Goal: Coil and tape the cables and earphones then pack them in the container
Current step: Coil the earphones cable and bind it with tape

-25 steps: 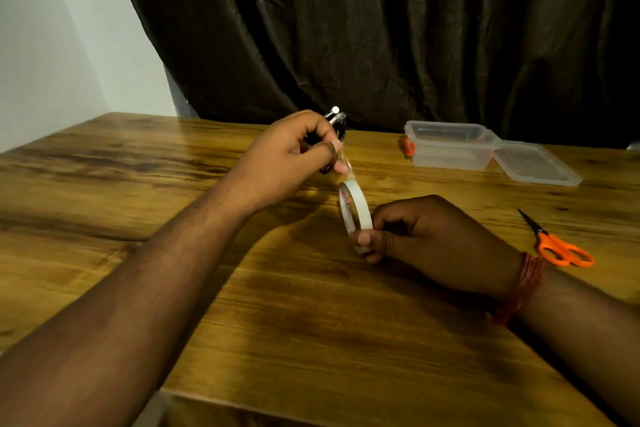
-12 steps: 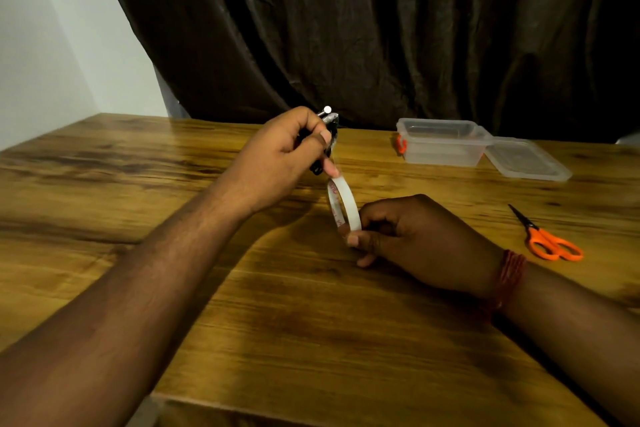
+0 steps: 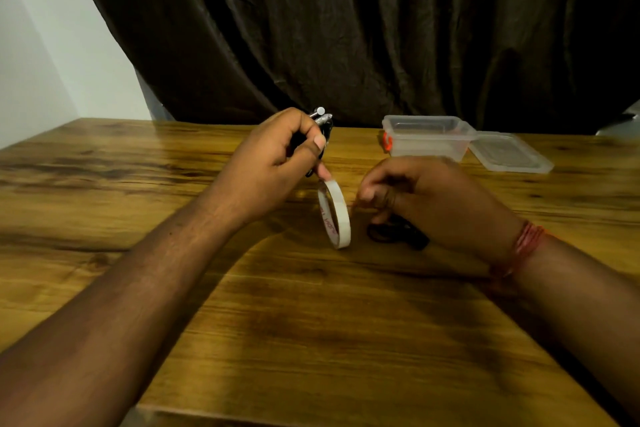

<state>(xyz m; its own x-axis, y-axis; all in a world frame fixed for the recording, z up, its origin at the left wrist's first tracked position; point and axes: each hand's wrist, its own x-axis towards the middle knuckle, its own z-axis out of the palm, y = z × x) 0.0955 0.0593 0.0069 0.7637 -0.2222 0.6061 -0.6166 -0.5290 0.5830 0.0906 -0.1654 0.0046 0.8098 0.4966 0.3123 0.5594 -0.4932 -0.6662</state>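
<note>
My left hand (image 3: 273,163) is raised over the table and shut on a coiled black cable (image 3: 325,125) whose silver plug sticks out above the fingers. A white tape roll (image 3: 337,218) hangs on edge from a clear strip pinched under my left thumb. My right hand (image 3: 433,201) is blurred, just right of the roll and not touching it, fingers loosely curled with nothing in them. Another black cable (image 3: 391,235) lies on the wood beneath my right hand, partly hidden. The clear plastic container (image 3: 426,139) stands uncovered at the back right.
The container's clear lid (image 3: 509,152) lies flat right beside it, and a small orange thing (image 3: 387,142) sits at the container's left end. The wooden table (image 3: 277,322) ends at a near edge low in view. A dark curtain hangs behind.
My right hand has let go of the tape roll and moved right. The roll now hangs from the strip at my left thumb. The orange scissors are out of sight.
</note>
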